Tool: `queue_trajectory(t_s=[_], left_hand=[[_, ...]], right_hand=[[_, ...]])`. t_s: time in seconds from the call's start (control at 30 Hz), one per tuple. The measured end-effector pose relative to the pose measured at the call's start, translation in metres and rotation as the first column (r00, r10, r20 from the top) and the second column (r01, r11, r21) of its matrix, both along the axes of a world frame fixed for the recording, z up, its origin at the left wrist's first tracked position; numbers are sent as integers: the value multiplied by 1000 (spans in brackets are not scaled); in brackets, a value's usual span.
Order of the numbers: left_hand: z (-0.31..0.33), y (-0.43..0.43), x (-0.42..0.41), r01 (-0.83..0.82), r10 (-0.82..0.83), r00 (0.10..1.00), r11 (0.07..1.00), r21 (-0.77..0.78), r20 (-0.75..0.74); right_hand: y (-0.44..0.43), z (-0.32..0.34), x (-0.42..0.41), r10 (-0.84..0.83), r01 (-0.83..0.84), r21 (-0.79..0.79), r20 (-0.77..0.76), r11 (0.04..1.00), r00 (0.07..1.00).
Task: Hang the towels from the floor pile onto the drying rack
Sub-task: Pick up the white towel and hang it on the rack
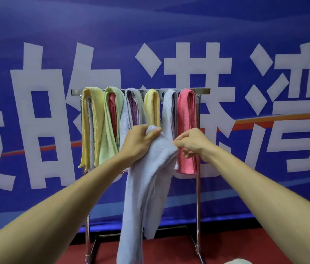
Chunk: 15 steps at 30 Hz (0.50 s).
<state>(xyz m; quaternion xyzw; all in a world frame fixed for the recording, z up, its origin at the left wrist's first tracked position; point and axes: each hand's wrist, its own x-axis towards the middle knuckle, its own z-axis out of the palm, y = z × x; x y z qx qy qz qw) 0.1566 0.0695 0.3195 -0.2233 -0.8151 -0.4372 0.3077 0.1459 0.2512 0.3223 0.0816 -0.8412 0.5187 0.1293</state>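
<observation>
A pale lilac towel [146, 187] hangs long in front of the metal drying rack [198, 187]. My left hand [139, 141] grips its bunched top edge. My right hand [192, 143] pinches the towel's other top corner just to the right. Several towels hang over the rack's top bars: yellow [89, 126], light green [110, 126], lilac with purple inside [131, 109], a short yellow one [152, 107], another lilac [170, 111] and a pink one [186, 111]. The held towel covers the rack's middle and lower part.
A blue banner [36, 44] with large white characters fills the wall behind the rack. The rack's feet [199, 252] stand on a red floor [169, 252]. A pale bit of cloth [236, 261] shows at the bottom edge, right of centre.
</observation>
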Motion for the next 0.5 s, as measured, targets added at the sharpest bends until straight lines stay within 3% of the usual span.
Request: queue_trajectory(t_s=[0.07,0.17,0.2,0.3,0.37,0.5], left_hand=[[9,1,-1,33,-32,999,992,-123,7],[20,0,-1,91,-81,995,981,-171,62],[25,-1,-1,127,-112,989,980,-153,101],[40,-6,-1,222,-183,949,966,-134,256],[48,-11,-1,229,-176,941,960,-159,289],[54,-20,-6,254,-206,914,962,-99,351]], right_hand=[[-1,-5,-6,-40,36,-52,-87,998,995],[-16,-8,-10,117,-135,-249,-89,959,989],[-23,-9,-11,216,-222,-334,-54,916,975],[-42,-11,-15,537,-379,-670,34,638,843],[-49,-13,-17,623,-384,-730,72,565,779],[-46,-16,-16,693,-468,-723,20,508,721]])
